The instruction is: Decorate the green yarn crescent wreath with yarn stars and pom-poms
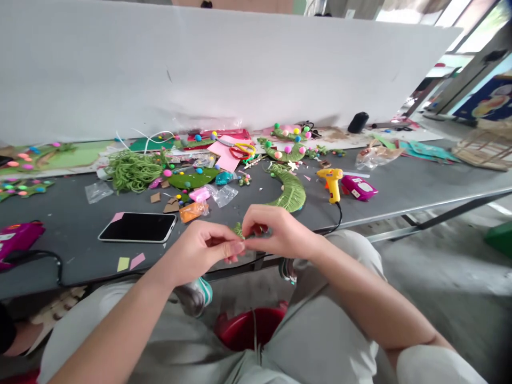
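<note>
My left hand [206,246] and my right hand [278,230] meet over the table's front edge, fingertips pinched together. Between them shows a small green yarn piece [238,230], mostly hidden by the fingers. Just beyond my right hand lies a crescent wrapped in green yarn [291,193]. Behind it are more green crescents with coloured pom-poms [286,152]. A white-edged phone [138,227] lies face up to the left of my left hand. Small plastic bags, one with orange contents [194,211], sit beyond my left hand.
A yellow glue gun [333,184] stands near a magenta device [359,188] at right, its cord hanging over the edge. Further left lie a loose green yarn bundle [134,172], scissors [242,150] and another magenta device [18,241]. A white board [224,69] stands behind.
</note>
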Tool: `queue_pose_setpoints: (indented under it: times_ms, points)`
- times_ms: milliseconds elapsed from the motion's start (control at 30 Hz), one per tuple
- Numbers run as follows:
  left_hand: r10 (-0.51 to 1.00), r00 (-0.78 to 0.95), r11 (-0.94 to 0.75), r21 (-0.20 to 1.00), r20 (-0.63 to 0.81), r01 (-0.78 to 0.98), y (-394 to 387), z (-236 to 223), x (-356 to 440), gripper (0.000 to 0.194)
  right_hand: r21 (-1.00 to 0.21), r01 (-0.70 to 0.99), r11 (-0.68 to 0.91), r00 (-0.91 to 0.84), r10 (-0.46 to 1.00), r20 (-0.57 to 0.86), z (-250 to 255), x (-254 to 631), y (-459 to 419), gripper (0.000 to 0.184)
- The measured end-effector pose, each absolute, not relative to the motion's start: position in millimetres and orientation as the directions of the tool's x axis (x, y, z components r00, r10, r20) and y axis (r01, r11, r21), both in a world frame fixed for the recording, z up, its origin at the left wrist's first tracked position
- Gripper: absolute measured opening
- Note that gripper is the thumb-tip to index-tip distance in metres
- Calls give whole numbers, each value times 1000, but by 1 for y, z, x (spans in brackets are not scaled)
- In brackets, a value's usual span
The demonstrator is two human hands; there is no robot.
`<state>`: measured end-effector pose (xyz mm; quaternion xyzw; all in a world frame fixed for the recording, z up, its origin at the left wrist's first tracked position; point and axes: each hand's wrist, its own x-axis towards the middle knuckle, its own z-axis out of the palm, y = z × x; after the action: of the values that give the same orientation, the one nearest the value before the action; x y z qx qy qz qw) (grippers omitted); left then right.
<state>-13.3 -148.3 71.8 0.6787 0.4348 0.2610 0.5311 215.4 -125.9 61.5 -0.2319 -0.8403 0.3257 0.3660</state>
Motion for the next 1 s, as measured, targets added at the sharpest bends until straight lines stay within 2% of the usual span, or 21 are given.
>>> queue_pose_setpoints:
  times_ms: [133,267,400,467,567,633,733,900,1000]
  points:
    - [813,564,11,972,-144,233,-142,58,-18,20,-720,117,684,-727,553,407,60,211,-124,19]
    - [876,471,35,988,-104,153,-143,41,-24,12,-722,132,679,-696,582,420,56,217,-121,13]
    - [970,237,18,983,-61,180,-151,32,-40,11,-764,265,589,-479,768,425,48,249,-111,10]
    - [992,127,3,982,-27,188,-154,33,-45,14,-792,354,498,-319,860,398,45,269,-103,17]
    - [1000,28,-11,962,3,273,-150,37,-43,19,-802,416,430,-135,901,412,44,289,-91,33]
    - [999,41,-37,924,24,380,-143,38,-39,24,-784,469,407,-85,904,419,46,292,-85,45]
    - [985,163,-140,822,58,552,-134,32,-34,36,-754,531,386,-90,911,403,50,289,-76,55]
    - [932,326,-354,592,158,724,-131,17,-36,56,-719,548,427,-91,885,457,40,297,-54,24]
    - [920,361,-383,541,151,749,-128,14,-39,58,-704,559,439,-76,872,483,28,311,-41,29]
